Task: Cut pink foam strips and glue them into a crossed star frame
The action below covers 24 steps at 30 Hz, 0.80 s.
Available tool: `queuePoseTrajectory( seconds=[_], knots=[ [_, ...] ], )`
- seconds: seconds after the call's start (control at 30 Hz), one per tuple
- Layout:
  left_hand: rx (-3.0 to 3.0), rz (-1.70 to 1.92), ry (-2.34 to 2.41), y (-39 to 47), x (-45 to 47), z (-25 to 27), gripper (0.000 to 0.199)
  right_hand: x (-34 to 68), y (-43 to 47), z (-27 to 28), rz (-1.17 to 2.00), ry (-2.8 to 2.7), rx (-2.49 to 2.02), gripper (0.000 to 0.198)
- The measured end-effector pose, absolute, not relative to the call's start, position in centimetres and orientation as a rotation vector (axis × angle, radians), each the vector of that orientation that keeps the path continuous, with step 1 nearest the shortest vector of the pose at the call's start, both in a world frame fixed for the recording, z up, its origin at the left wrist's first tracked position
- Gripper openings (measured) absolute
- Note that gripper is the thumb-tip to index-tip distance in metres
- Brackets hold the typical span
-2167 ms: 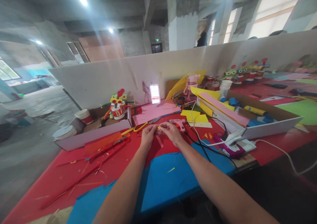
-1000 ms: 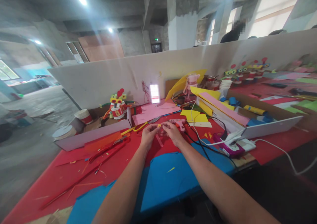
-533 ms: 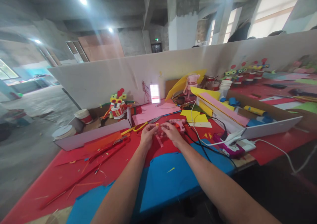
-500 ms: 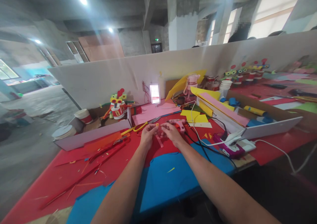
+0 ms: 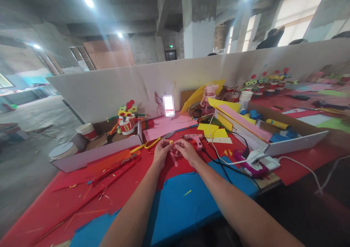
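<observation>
My left hand [image 5: 162,153] and my right hand [image 5: 187,152] meet above the red-covered table, fingers bent inward in a pinch. Between the fingertips is a small yellow piece [image 5: 171,142], apparently rolled or folded paper; its exact shape is too small to make out. A pink strip [image 5: 174,160] shows just below the fingers. To the right of my right hand lies a pink glue gun [image 5: 194,139] with a black cord. Yellow-handled scissors [image 5: 153,143] lie beyond my left hand.
Blue sheet [image 5: 188,199] covers the front edge. A box with a paper-cup robot [image 5: 127,125] stands left. On the right are a white box [image 5: 298,145] of coloured tubes and a purple power strip [image 5: 250,165] with trailing cables. Red strips and scraps lie front left.
The view has shifted slightly. Both hands stay together, with the right fingers turned a little and the yellow piece showing more upright between them.
</observation>
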<state>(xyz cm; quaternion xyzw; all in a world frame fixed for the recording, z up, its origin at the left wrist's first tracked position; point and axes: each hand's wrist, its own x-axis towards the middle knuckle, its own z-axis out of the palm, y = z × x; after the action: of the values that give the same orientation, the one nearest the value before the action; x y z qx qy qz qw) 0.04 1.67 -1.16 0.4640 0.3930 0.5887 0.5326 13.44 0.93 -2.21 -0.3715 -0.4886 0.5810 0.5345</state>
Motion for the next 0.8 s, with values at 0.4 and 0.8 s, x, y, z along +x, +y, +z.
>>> queuePoseTrajectory(
  seconds=[0.4, 0.8],
  knots=[
    [1.089, 1.467, 0.977, 1.7, -0.1, -0.9, 0.028, 12.8, 1.1, -2.7, 1.326, -1.207, -0.976, 0.008],
    [1.199, 1.447, 1.021, 1.2, -0.3, -0.7, 0.022, 12.4, 1.3, -3.2, 1.171, -1.304, -1.041, 0.007]
  ],
)
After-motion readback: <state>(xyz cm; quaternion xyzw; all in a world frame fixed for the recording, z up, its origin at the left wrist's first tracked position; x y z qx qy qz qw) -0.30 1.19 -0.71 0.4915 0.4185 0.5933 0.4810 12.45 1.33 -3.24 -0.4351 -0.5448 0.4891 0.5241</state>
